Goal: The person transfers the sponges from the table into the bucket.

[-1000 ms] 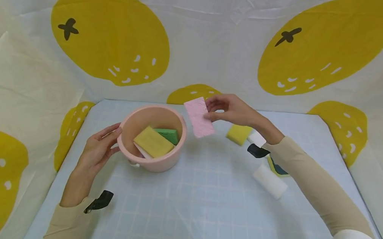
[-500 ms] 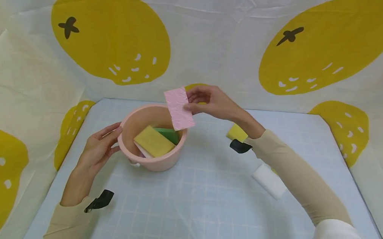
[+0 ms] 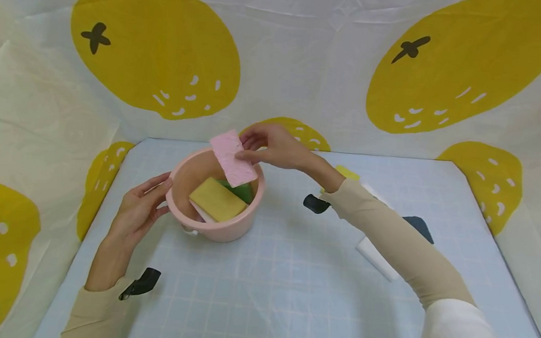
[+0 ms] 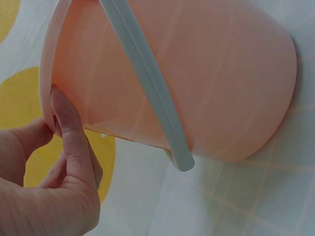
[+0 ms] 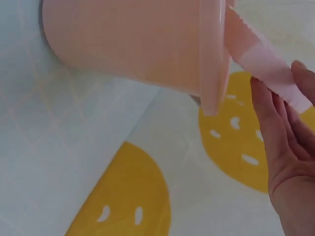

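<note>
A pink bucket [image 3: 216, 234] with a pale grey handle [image 4: 147, 78] stands on the table, left of centre. My left hand [image 3: 139, 208] pinches its rim on the left side, thumb and fingers on either side of the edge in the left wrist view. Over the bucket's opening, my right hand [image 3: 277, 145] pinches a thin pink sponge [image 3: 233, 157] by its right edge; the sponge is tilted, its lower end dipping toward the inside. In the bucket lie a yellow sponge [image 3: 218, 200], a green sponge [image 3: 242, 190] and something white partly hidden underneath.
Right of the bucket, partly behind the right forearm, are a yellow sponge [image 3: 347, 172], a white block [image 3: 376, 257] and a dark-topped sponge [image 3: 420, 229]. A light cloth printed with yellow fruit [image 3: 155, 46] hangs behind the table [image 3: 259, 297].
My right hand has carried the pink sponge leftward, from beside the bucket to above its opening, and lowered it slightly. The left hand has kept its grip on the rim.
</note>
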Demonstrator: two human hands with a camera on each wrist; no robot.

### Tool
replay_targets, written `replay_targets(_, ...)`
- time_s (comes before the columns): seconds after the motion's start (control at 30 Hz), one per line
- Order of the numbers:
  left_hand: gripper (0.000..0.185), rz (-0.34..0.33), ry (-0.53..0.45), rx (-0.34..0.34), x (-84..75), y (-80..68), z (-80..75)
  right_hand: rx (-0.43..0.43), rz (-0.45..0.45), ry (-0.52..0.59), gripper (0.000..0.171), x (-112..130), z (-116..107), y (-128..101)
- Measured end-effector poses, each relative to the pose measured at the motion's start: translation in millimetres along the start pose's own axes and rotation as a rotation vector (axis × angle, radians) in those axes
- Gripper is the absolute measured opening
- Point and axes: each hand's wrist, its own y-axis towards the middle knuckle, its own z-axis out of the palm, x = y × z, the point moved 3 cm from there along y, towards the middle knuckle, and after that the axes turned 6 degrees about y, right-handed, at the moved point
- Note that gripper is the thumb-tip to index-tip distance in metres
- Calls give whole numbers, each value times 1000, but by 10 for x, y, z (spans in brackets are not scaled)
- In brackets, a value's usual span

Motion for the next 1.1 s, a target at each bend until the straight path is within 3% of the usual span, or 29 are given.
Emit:
replay_targets(0.4,79,1,-4,0,-7,3,1,66,23,-367,35,47,310,144)
replay_targets(0.53,79,-7,8,-4,-9,0,3,89,20,-483,27,72,445,149)
replay_targets(0.87,77,8,8,-10,3,4,10,165,82,-622,21,-30,707,178)
replay_targets(1.1,78,-7,16,-23,3,16,11,162,77,-688,24,-3,727,156)
